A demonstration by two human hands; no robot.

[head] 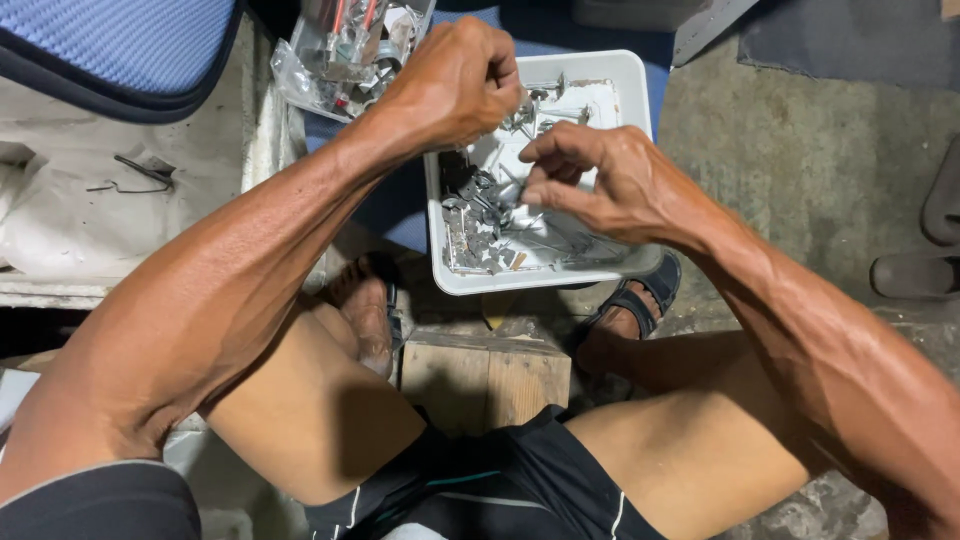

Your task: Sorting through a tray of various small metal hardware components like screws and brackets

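Nearby, clear bag (345, 50) (wooden block (487, 375) below)

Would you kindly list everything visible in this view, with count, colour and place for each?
white tray: one, white, on the floor ahead of the knees
small metal parts: many, grey, piled in the tray's near left part
clear plastic bag: one, transparent with metal and red bits inside, top centre left of the tray
wooden block: one, pale brown, between the legs
blue cushion: one, blue with dark edge, top left
bent wire: one, dark, on the pale surface at left
sandals: two, black, on the feet
left hand: one, closed on small metal parts above the tray
right hand: one, fingers pinching over the tray; what they hold is unclear
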